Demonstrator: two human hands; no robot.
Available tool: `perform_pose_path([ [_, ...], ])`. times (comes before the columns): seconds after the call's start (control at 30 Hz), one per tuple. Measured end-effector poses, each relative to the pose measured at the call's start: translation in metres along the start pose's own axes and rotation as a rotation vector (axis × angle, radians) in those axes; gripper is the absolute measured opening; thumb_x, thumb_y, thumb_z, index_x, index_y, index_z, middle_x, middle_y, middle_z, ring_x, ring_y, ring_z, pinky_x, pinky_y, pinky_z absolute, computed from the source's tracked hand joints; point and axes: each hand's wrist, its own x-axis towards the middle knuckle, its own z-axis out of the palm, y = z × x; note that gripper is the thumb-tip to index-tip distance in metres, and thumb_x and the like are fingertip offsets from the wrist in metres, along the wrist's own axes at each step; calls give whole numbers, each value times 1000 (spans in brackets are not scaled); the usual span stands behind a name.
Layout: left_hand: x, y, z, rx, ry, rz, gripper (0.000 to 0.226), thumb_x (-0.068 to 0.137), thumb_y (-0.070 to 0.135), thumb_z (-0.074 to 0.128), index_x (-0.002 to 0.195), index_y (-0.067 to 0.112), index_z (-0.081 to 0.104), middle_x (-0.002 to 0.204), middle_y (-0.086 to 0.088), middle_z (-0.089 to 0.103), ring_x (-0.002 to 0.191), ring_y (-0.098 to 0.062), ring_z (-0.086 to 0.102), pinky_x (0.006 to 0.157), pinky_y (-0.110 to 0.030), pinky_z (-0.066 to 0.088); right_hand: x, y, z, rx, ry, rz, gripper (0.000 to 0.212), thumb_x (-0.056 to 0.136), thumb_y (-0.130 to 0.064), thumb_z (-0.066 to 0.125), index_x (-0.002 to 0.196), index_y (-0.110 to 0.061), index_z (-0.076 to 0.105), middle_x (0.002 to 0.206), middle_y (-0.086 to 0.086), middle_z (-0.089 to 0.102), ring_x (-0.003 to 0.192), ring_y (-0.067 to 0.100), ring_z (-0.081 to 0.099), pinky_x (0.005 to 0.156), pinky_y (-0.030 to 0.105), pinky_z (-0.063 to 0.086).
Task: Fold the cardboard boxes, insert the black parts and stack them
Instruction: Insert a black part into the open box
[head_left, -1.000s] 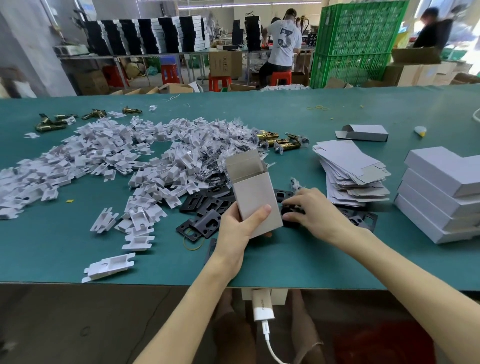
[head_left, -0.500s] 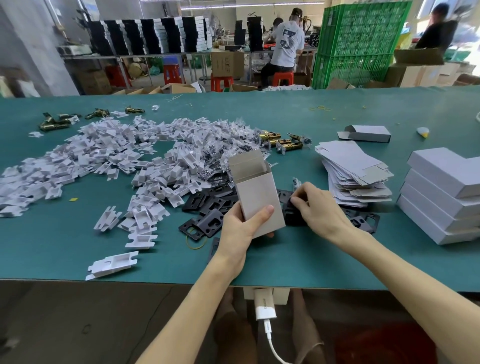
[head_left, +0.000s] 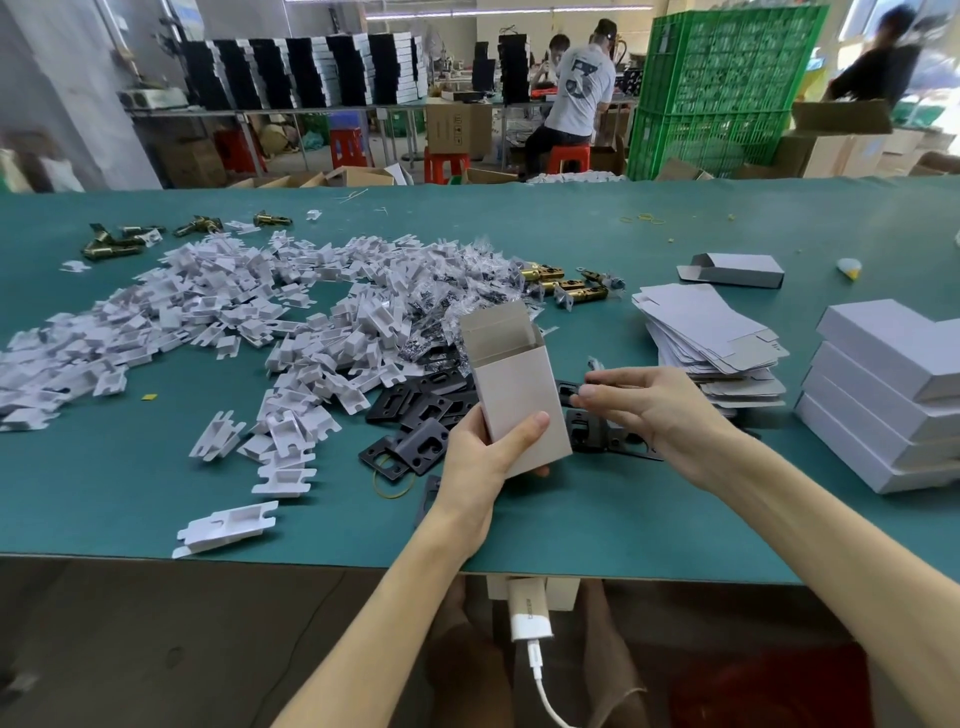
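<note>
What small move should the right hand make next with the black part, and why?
Probably raise the black part to the open top of the box and slide it in: the left hand holds the box with its top flap open, and the right hand pinches the part just beside it.

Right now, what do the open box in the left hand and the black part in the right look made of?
The box: thin paperboard, matte grey-beige; creased flaps and a raw open edge show it. The black part: probably moulded plastic, matte, with cut-outs; painted metal cannot be ruled out.
</note>
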Motion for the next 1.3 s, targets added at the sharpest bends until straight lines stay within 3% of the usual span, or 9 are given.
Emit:
perform_pose_path([
  [0.07,0,0,0,0,2,-2,36,91,12,78,123,6,66,114,-12,76,99,-26,74,70,-39,62,-1,3,0,-118,-3,8,45,73,-13,87,114,-4,71,104,10,78,98,18,75,79,16,56],
  [0.2,-1,0,1,-4,8,2,33,90,11,78,121,5,66,113,-15,76,95,-25,74,67,-37,61,-1,17,2,-249,40,-10,37,83,-15,82,113,4,69,90,14,78,86,26,77,85,30,61],
  [0.3,-1,0,1,1,9,6,32,91,10,77,120,5,67,113,-15,76,95,-24,73,66,-36,61,1,21,4,-564,114,-142,26,90,-30,76,100,-6,73,74,5,74,65,18,72,62,31,57],
  [0.43,-1,0,1,3,8,8,33,91,11,77,122,4,66,114,-16,75,96,-25,73,68,-40,60,5,17,-2,-1002,280,-283,32,94,-54,62,89,-24,71,93,4,54,84,22,54,75,33,40],
  [0.57,0,-1,0,-5,-1,3,34,91,11,77,122,5,66,115,-17,75,96,-24,73,69,-40,60,5,9,-8,-1262,315,-380,42,102,-44,54,88,-9,71,93,7,50,87,31,55,75,40,46],
  [0.7,0,-2,-1,-4,-10,5,34,91,12,78,122,5,66,114,-15,75,97,-25,73,70,-42,60,4,0,-11,-1580,328,-425,29,104,-30,53,94,-6,66,89,11,62,86,36,60,66,37,42],
  [0.8,1,-3,-2,1,-20,6,36,90,13,79,122,6,66,114,-12,76,99,-26,73,71,-41,62,6,-9,-12,-1466,315,-364,16,100,-20,56,97,-7,64,92,13,68,86,37,61,70,40,48],
  [1.03,3,-5,-2,-3,-40,3,43,86,18,83,125,6,66,115,-13,75,94,-24,73,68,-35,59,-5,-77,11,-555,199,-615,4,94,-16,72,97,-17,70,88,1,74,72,11,72,67,24,57],
  [1.3,-1,-5,-4,20,-114,32,48,79,23,84,123,10,68,112,-11,75,96,-21,72,70,-33,58,-15,-89,69,-1022,-4,-834,9,90,-8,73,98,-11,74,90,1,74,84,19,68,82,39,55],
])
